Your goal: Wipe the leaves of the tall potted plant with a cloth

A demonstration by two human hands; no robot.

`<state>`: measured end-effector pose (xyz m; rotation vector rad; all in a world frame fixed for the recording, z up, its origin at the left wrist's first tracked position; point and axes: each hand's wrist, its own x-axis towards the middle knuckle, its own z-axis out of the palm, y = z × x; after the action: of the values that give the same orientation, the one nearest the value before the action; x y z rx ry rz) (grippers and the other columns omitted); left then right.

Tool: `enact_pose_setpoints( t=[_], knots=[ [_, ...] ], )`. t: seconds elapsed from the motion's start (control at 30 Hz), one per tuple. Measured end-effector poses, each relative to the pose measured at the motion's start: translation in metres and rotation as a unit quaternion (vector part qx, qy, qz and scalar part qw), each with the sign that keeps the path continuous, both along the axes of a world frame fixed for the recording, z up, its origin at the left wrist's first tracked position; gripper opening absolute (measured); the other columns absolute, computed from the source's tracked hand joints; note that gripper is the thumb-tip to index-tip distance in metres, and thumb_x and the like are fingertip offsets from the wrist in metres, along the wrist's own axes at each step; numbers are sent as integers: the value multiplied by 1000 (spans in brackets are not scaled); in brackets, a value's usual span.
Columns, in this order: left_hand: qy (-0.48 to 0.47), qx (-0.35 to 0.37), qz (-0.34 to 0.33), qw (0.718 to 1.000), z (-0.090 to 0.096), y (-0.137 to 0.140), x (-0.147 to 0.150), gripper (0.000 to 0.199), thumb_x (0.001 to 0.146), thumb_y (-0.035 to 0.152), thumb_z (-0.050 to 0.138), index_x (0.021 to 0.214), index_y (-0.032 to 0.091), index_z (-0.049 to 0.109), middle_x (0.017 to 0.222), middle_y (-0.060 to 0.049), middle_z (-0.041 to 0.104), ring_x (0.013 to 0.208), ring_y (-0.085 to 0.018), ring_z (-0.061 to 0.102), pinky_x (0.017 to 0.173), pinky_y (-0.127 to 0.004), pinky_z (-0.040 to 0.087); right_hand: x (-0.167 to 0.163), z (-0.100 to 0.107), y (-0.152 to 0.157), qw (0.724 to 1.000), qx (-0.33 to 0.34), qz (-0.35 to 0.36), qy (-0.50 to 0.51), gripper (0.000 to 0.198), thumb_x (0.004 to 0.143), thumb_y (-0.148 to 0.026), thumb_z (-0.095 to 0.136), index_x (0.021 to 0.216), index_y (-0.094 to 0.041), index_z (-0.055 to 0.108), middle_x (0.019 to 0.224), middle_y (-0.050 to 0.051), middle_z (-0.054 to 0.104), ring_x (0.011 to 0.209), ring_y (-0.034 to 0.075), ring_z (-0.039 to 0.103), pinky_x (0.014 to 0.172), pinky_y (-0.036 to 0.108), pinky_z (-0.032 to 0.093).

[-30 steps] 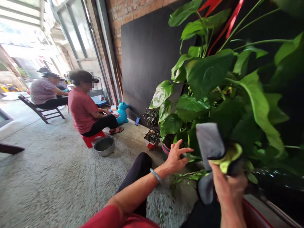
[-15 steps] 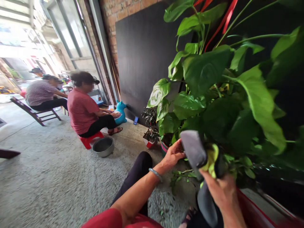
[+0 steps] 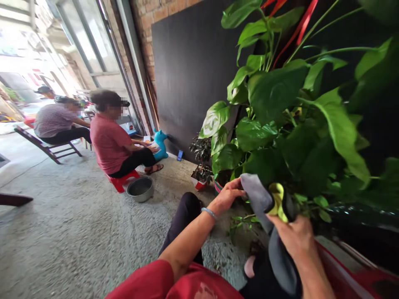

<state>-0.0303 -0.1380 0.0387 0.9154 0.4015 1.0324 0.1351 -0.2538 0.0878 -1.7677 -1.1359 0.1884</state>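
A grey cloth with a yellow side point(image 3: 256, 197) is stretched between my hands, in front of the big leafy plant point(image 3: 276, 95). My left hand point(image 3: 229, 194), with a bangle on its wrist, has its fingers closed on the cloth's far left corner. Bunched folds of the cloth sit in my right hand point(image 3: 294, 236), thumb on top, and the yellow side shows above it. The rest of the cloth hangs down past my right hand over my dark trouser leg. Leaves crowd close behind both hands.
A smaller plant in a red and white pot point(image 3: 199, 181) stands beyond my left hand. A metal basin point(image 3: 140, 190) rests on the concrete floor beside a person on a red stool point(image 3: 122, 181), who touches a blue animal figure point(image 3: 160, 145). Others sit farther left.
My left hand and the cloth have shifted slightly down. The cloth's grey end, blurred and raised before, now slants down towards my right hand. Both hands keep their hold.
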Motion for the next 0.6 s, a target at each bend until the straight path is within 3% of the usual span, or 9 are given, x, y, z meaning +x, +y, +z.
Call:
enact_pose_setpoints(
  t=[0.1, 0.2, 0.3, 0.4, 0.5, 0.6],
  knots=[
    [3, -36, -6, 999, -1, 3, -2, 71, 54, 12, 79, 124, 19, 72, 119, -8, 74, 116, -27, 64, 102, -37, 44, -13, -20, -29, 994, -75, 46, 69, 32, 56, -56, 72, 66, -26, 66, 68, 10, 71, 73, 32, 70, 62, 37, 52],
    [-6, -55, 2, 998, -6, 8, 0, 70, 53, 9, 78, 121, 21, 73, 124, -8, 73, 121, -27, 62, 101, -35, 44, -10, -27, -49, 989, -99, 72, 83, 38, 56, -57, 72, 73, -24, 70, 78, 10, 75, 83, 33, 71, 68, 38, 54],
    [-35, -61, 7, 997, -10, 11, 3, 64, 52, 9, 78, 115, 20, 76, 124, -10, 73, 120, -28, 62, 102, -36, 43, -3, -27, -52, 988, -124, 56, 80, 44, 55, -61, 69, 77, -22, 72, 81, 11, 76, 86, 36, 72, 69, 41, 54],
    [-49, -75, 9, 996, -10, 11, 4, 61, 52, 10, 79, 113, 19, 77, 115, -9, 75, 109, -24, 66, 103, -36, 41, 3, -25, -51, 987, -138, 52, 64, 40, 53, -62, 70, 68, -25, 68, 76, 11, 75, 80, 36, 71, 67, 41, 54],
    [-57, -88, -5, 994, -8, 10, 2, 57, 56, 17, 82, 113, 18, 78, 108, -9, 76, 99, -22, 67, 99, -37, 44, 13, -12, -52, 991, -102, 60, 66, 37, 53, -58, 72, 69, -26, 69, 75, 9, 75, 76, 34, 71, 64, 40, 55],
    [-61, -80, -14, 995, -5, 9, 1, 56, 60, 25, 83, 114, 16, 77, 114, -12, 74, 106, -26, 64, 98, -42, 47, 26, 16, -45, 999, 14, -14, 38, 42, 60, -58, 74, 83, -23, 72, 87, 11, 76, 85, 36, 71, 72, 43, 56]
  ],
)
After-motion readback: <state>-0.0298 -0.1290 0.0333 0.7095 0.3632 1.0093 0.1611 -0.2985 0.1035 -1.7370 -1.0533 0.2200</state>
